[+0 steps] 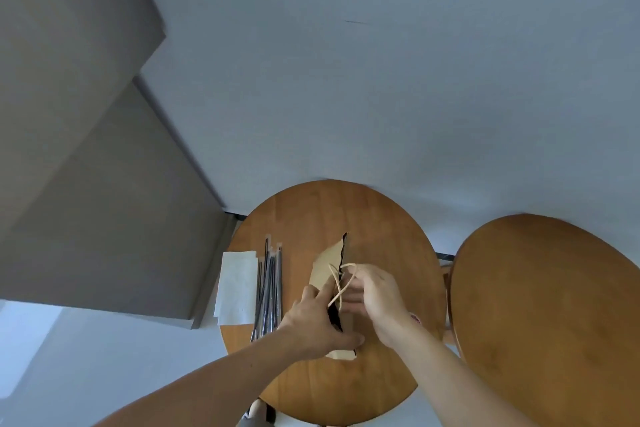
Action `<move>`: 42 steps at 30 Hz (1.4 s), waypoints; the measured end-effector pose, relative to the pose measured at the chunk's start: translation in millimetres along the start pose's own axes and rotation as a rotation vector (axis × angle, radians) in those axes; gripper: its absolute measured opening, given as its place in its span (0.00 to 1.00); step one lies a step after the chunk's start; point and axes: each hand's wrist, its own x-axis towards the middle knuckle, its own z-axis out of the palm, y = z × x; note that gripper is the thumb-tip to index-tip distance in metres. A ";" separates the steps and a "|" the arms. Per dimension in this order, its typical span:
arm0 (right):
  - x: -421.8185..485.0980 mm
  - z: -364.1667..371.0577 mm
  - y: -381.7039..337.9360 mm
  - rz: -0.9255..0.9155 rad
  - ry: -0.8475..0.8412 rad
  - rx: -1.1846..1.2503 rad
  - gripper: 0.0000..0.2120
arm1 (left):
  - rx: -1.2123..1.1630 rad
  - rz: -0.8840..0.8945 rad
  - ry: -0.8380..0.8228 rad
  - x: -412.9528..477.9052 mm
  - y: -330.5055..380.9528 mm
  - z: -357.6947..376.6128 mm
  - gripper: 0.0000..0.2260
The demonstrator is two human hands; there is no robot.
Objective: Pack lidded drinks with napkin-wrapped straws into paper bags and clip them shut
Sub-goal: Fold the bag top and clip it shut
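a: paper bag (pixel 325 270), centre of the round wooden table (pixel 311 392), held between both hands. which way does it face?

b: mouth upward, toward the camera. the mouth shows as a narrow dark slit whose long axis runs from the near side of the table to the far side. twine handles (pixel 341 288) cross above it.

a: grips?

b: left hand (pixel 317 326) clasps the bag's left panel, thumb across its near end. right hand (pixel 375 295) has its fingers curled at the right rim, with a handle loop over them; blur hides the fingertips.

a: stage of the task?

b: early, by judgement. the bag is barely spread, nothing can be seen inside the slit, and no lidded drink or clip is in view. just left of the bag lie loose dark straws (pixel 268 291); beyond them is a stack of white napkins (pixel 235 284), none wrapped round a straw. opening, wrapping, loading and clipping all appear to be left. a second table (pixel 540 305) stands to the right.
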 end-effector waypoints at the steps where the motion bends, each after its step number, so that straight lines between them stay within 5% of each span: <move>1: -0.4 -1.8 -0.8 -0.009 -0.005 -0.032 0.12 | 0.033 -0.011 -0.005 0.0 0.5 1.4 0.46; 7: 1.5 -15.6 5.9 -0.061 0.002 -0.536 0.10 | -0.152 -0.237 -0.142 -7.6 2.3 1.9 0.50; 12: 1.3 -14.8 14.3 0.073 -0.161 -0.577 0.16 | -0.161 -0.318 -0.037 -10.1 13.6 9.3 0.05; 13: 2.9 -15.3 14.3 0.037 -0.176 -0.595 0.20 | -0.106 -0.305 0.020 -9.8 15.7 8.9 0.03; 19: 25.0 -38.0 -4.3 -0.720 -0.009 -1.163 0.37 | 0.227 -0.134 0.180 1.3 18.2 -16.8 0.08; 22: 46.3 -51.3 -25.0 -0.901 -0.020 -1.375 0.40 | 0.292 -0.030 0.173 8.9 13.7 -33.9 0.08; 26: 72.7 -58.0 -52.6 -0.881 -0.098 -1.498 0.18 | 0.343 0.089 0.178 16.6 0.3 -44.6 0.14; 29: 80.8 -56.6 -63.1 -0.850 -0.085 -1.462 0.02 | 0.158 0.105 0.300 19.9 -12.7 -43.6 0.15; 31: 81.9 -56.6 -65.1 -0.844 -0.043 -1.448 0.02 | -0.054 0.065 0.461 21.7 -21.6 -37.6 0.19; 33: 81.3 -57.4 -63.5 -0.793 -0.014 -1.445 0.03 | -0.205 -0.023 0.541 23.9 -31.5 -27.9 0.32; 36: 79.4 -56.8 -59.1 -0.732 -0.034 -1.444 0.05 | -0.344 -0.196 0.442 29.5 -46.8 -7.8 0.48; 42: 81.8 -53.9 -53.5 -0.723 -0.057 -1.538 0.17 | -0.466 -0.282 0.103 46.7 -55.4 27.4 0.40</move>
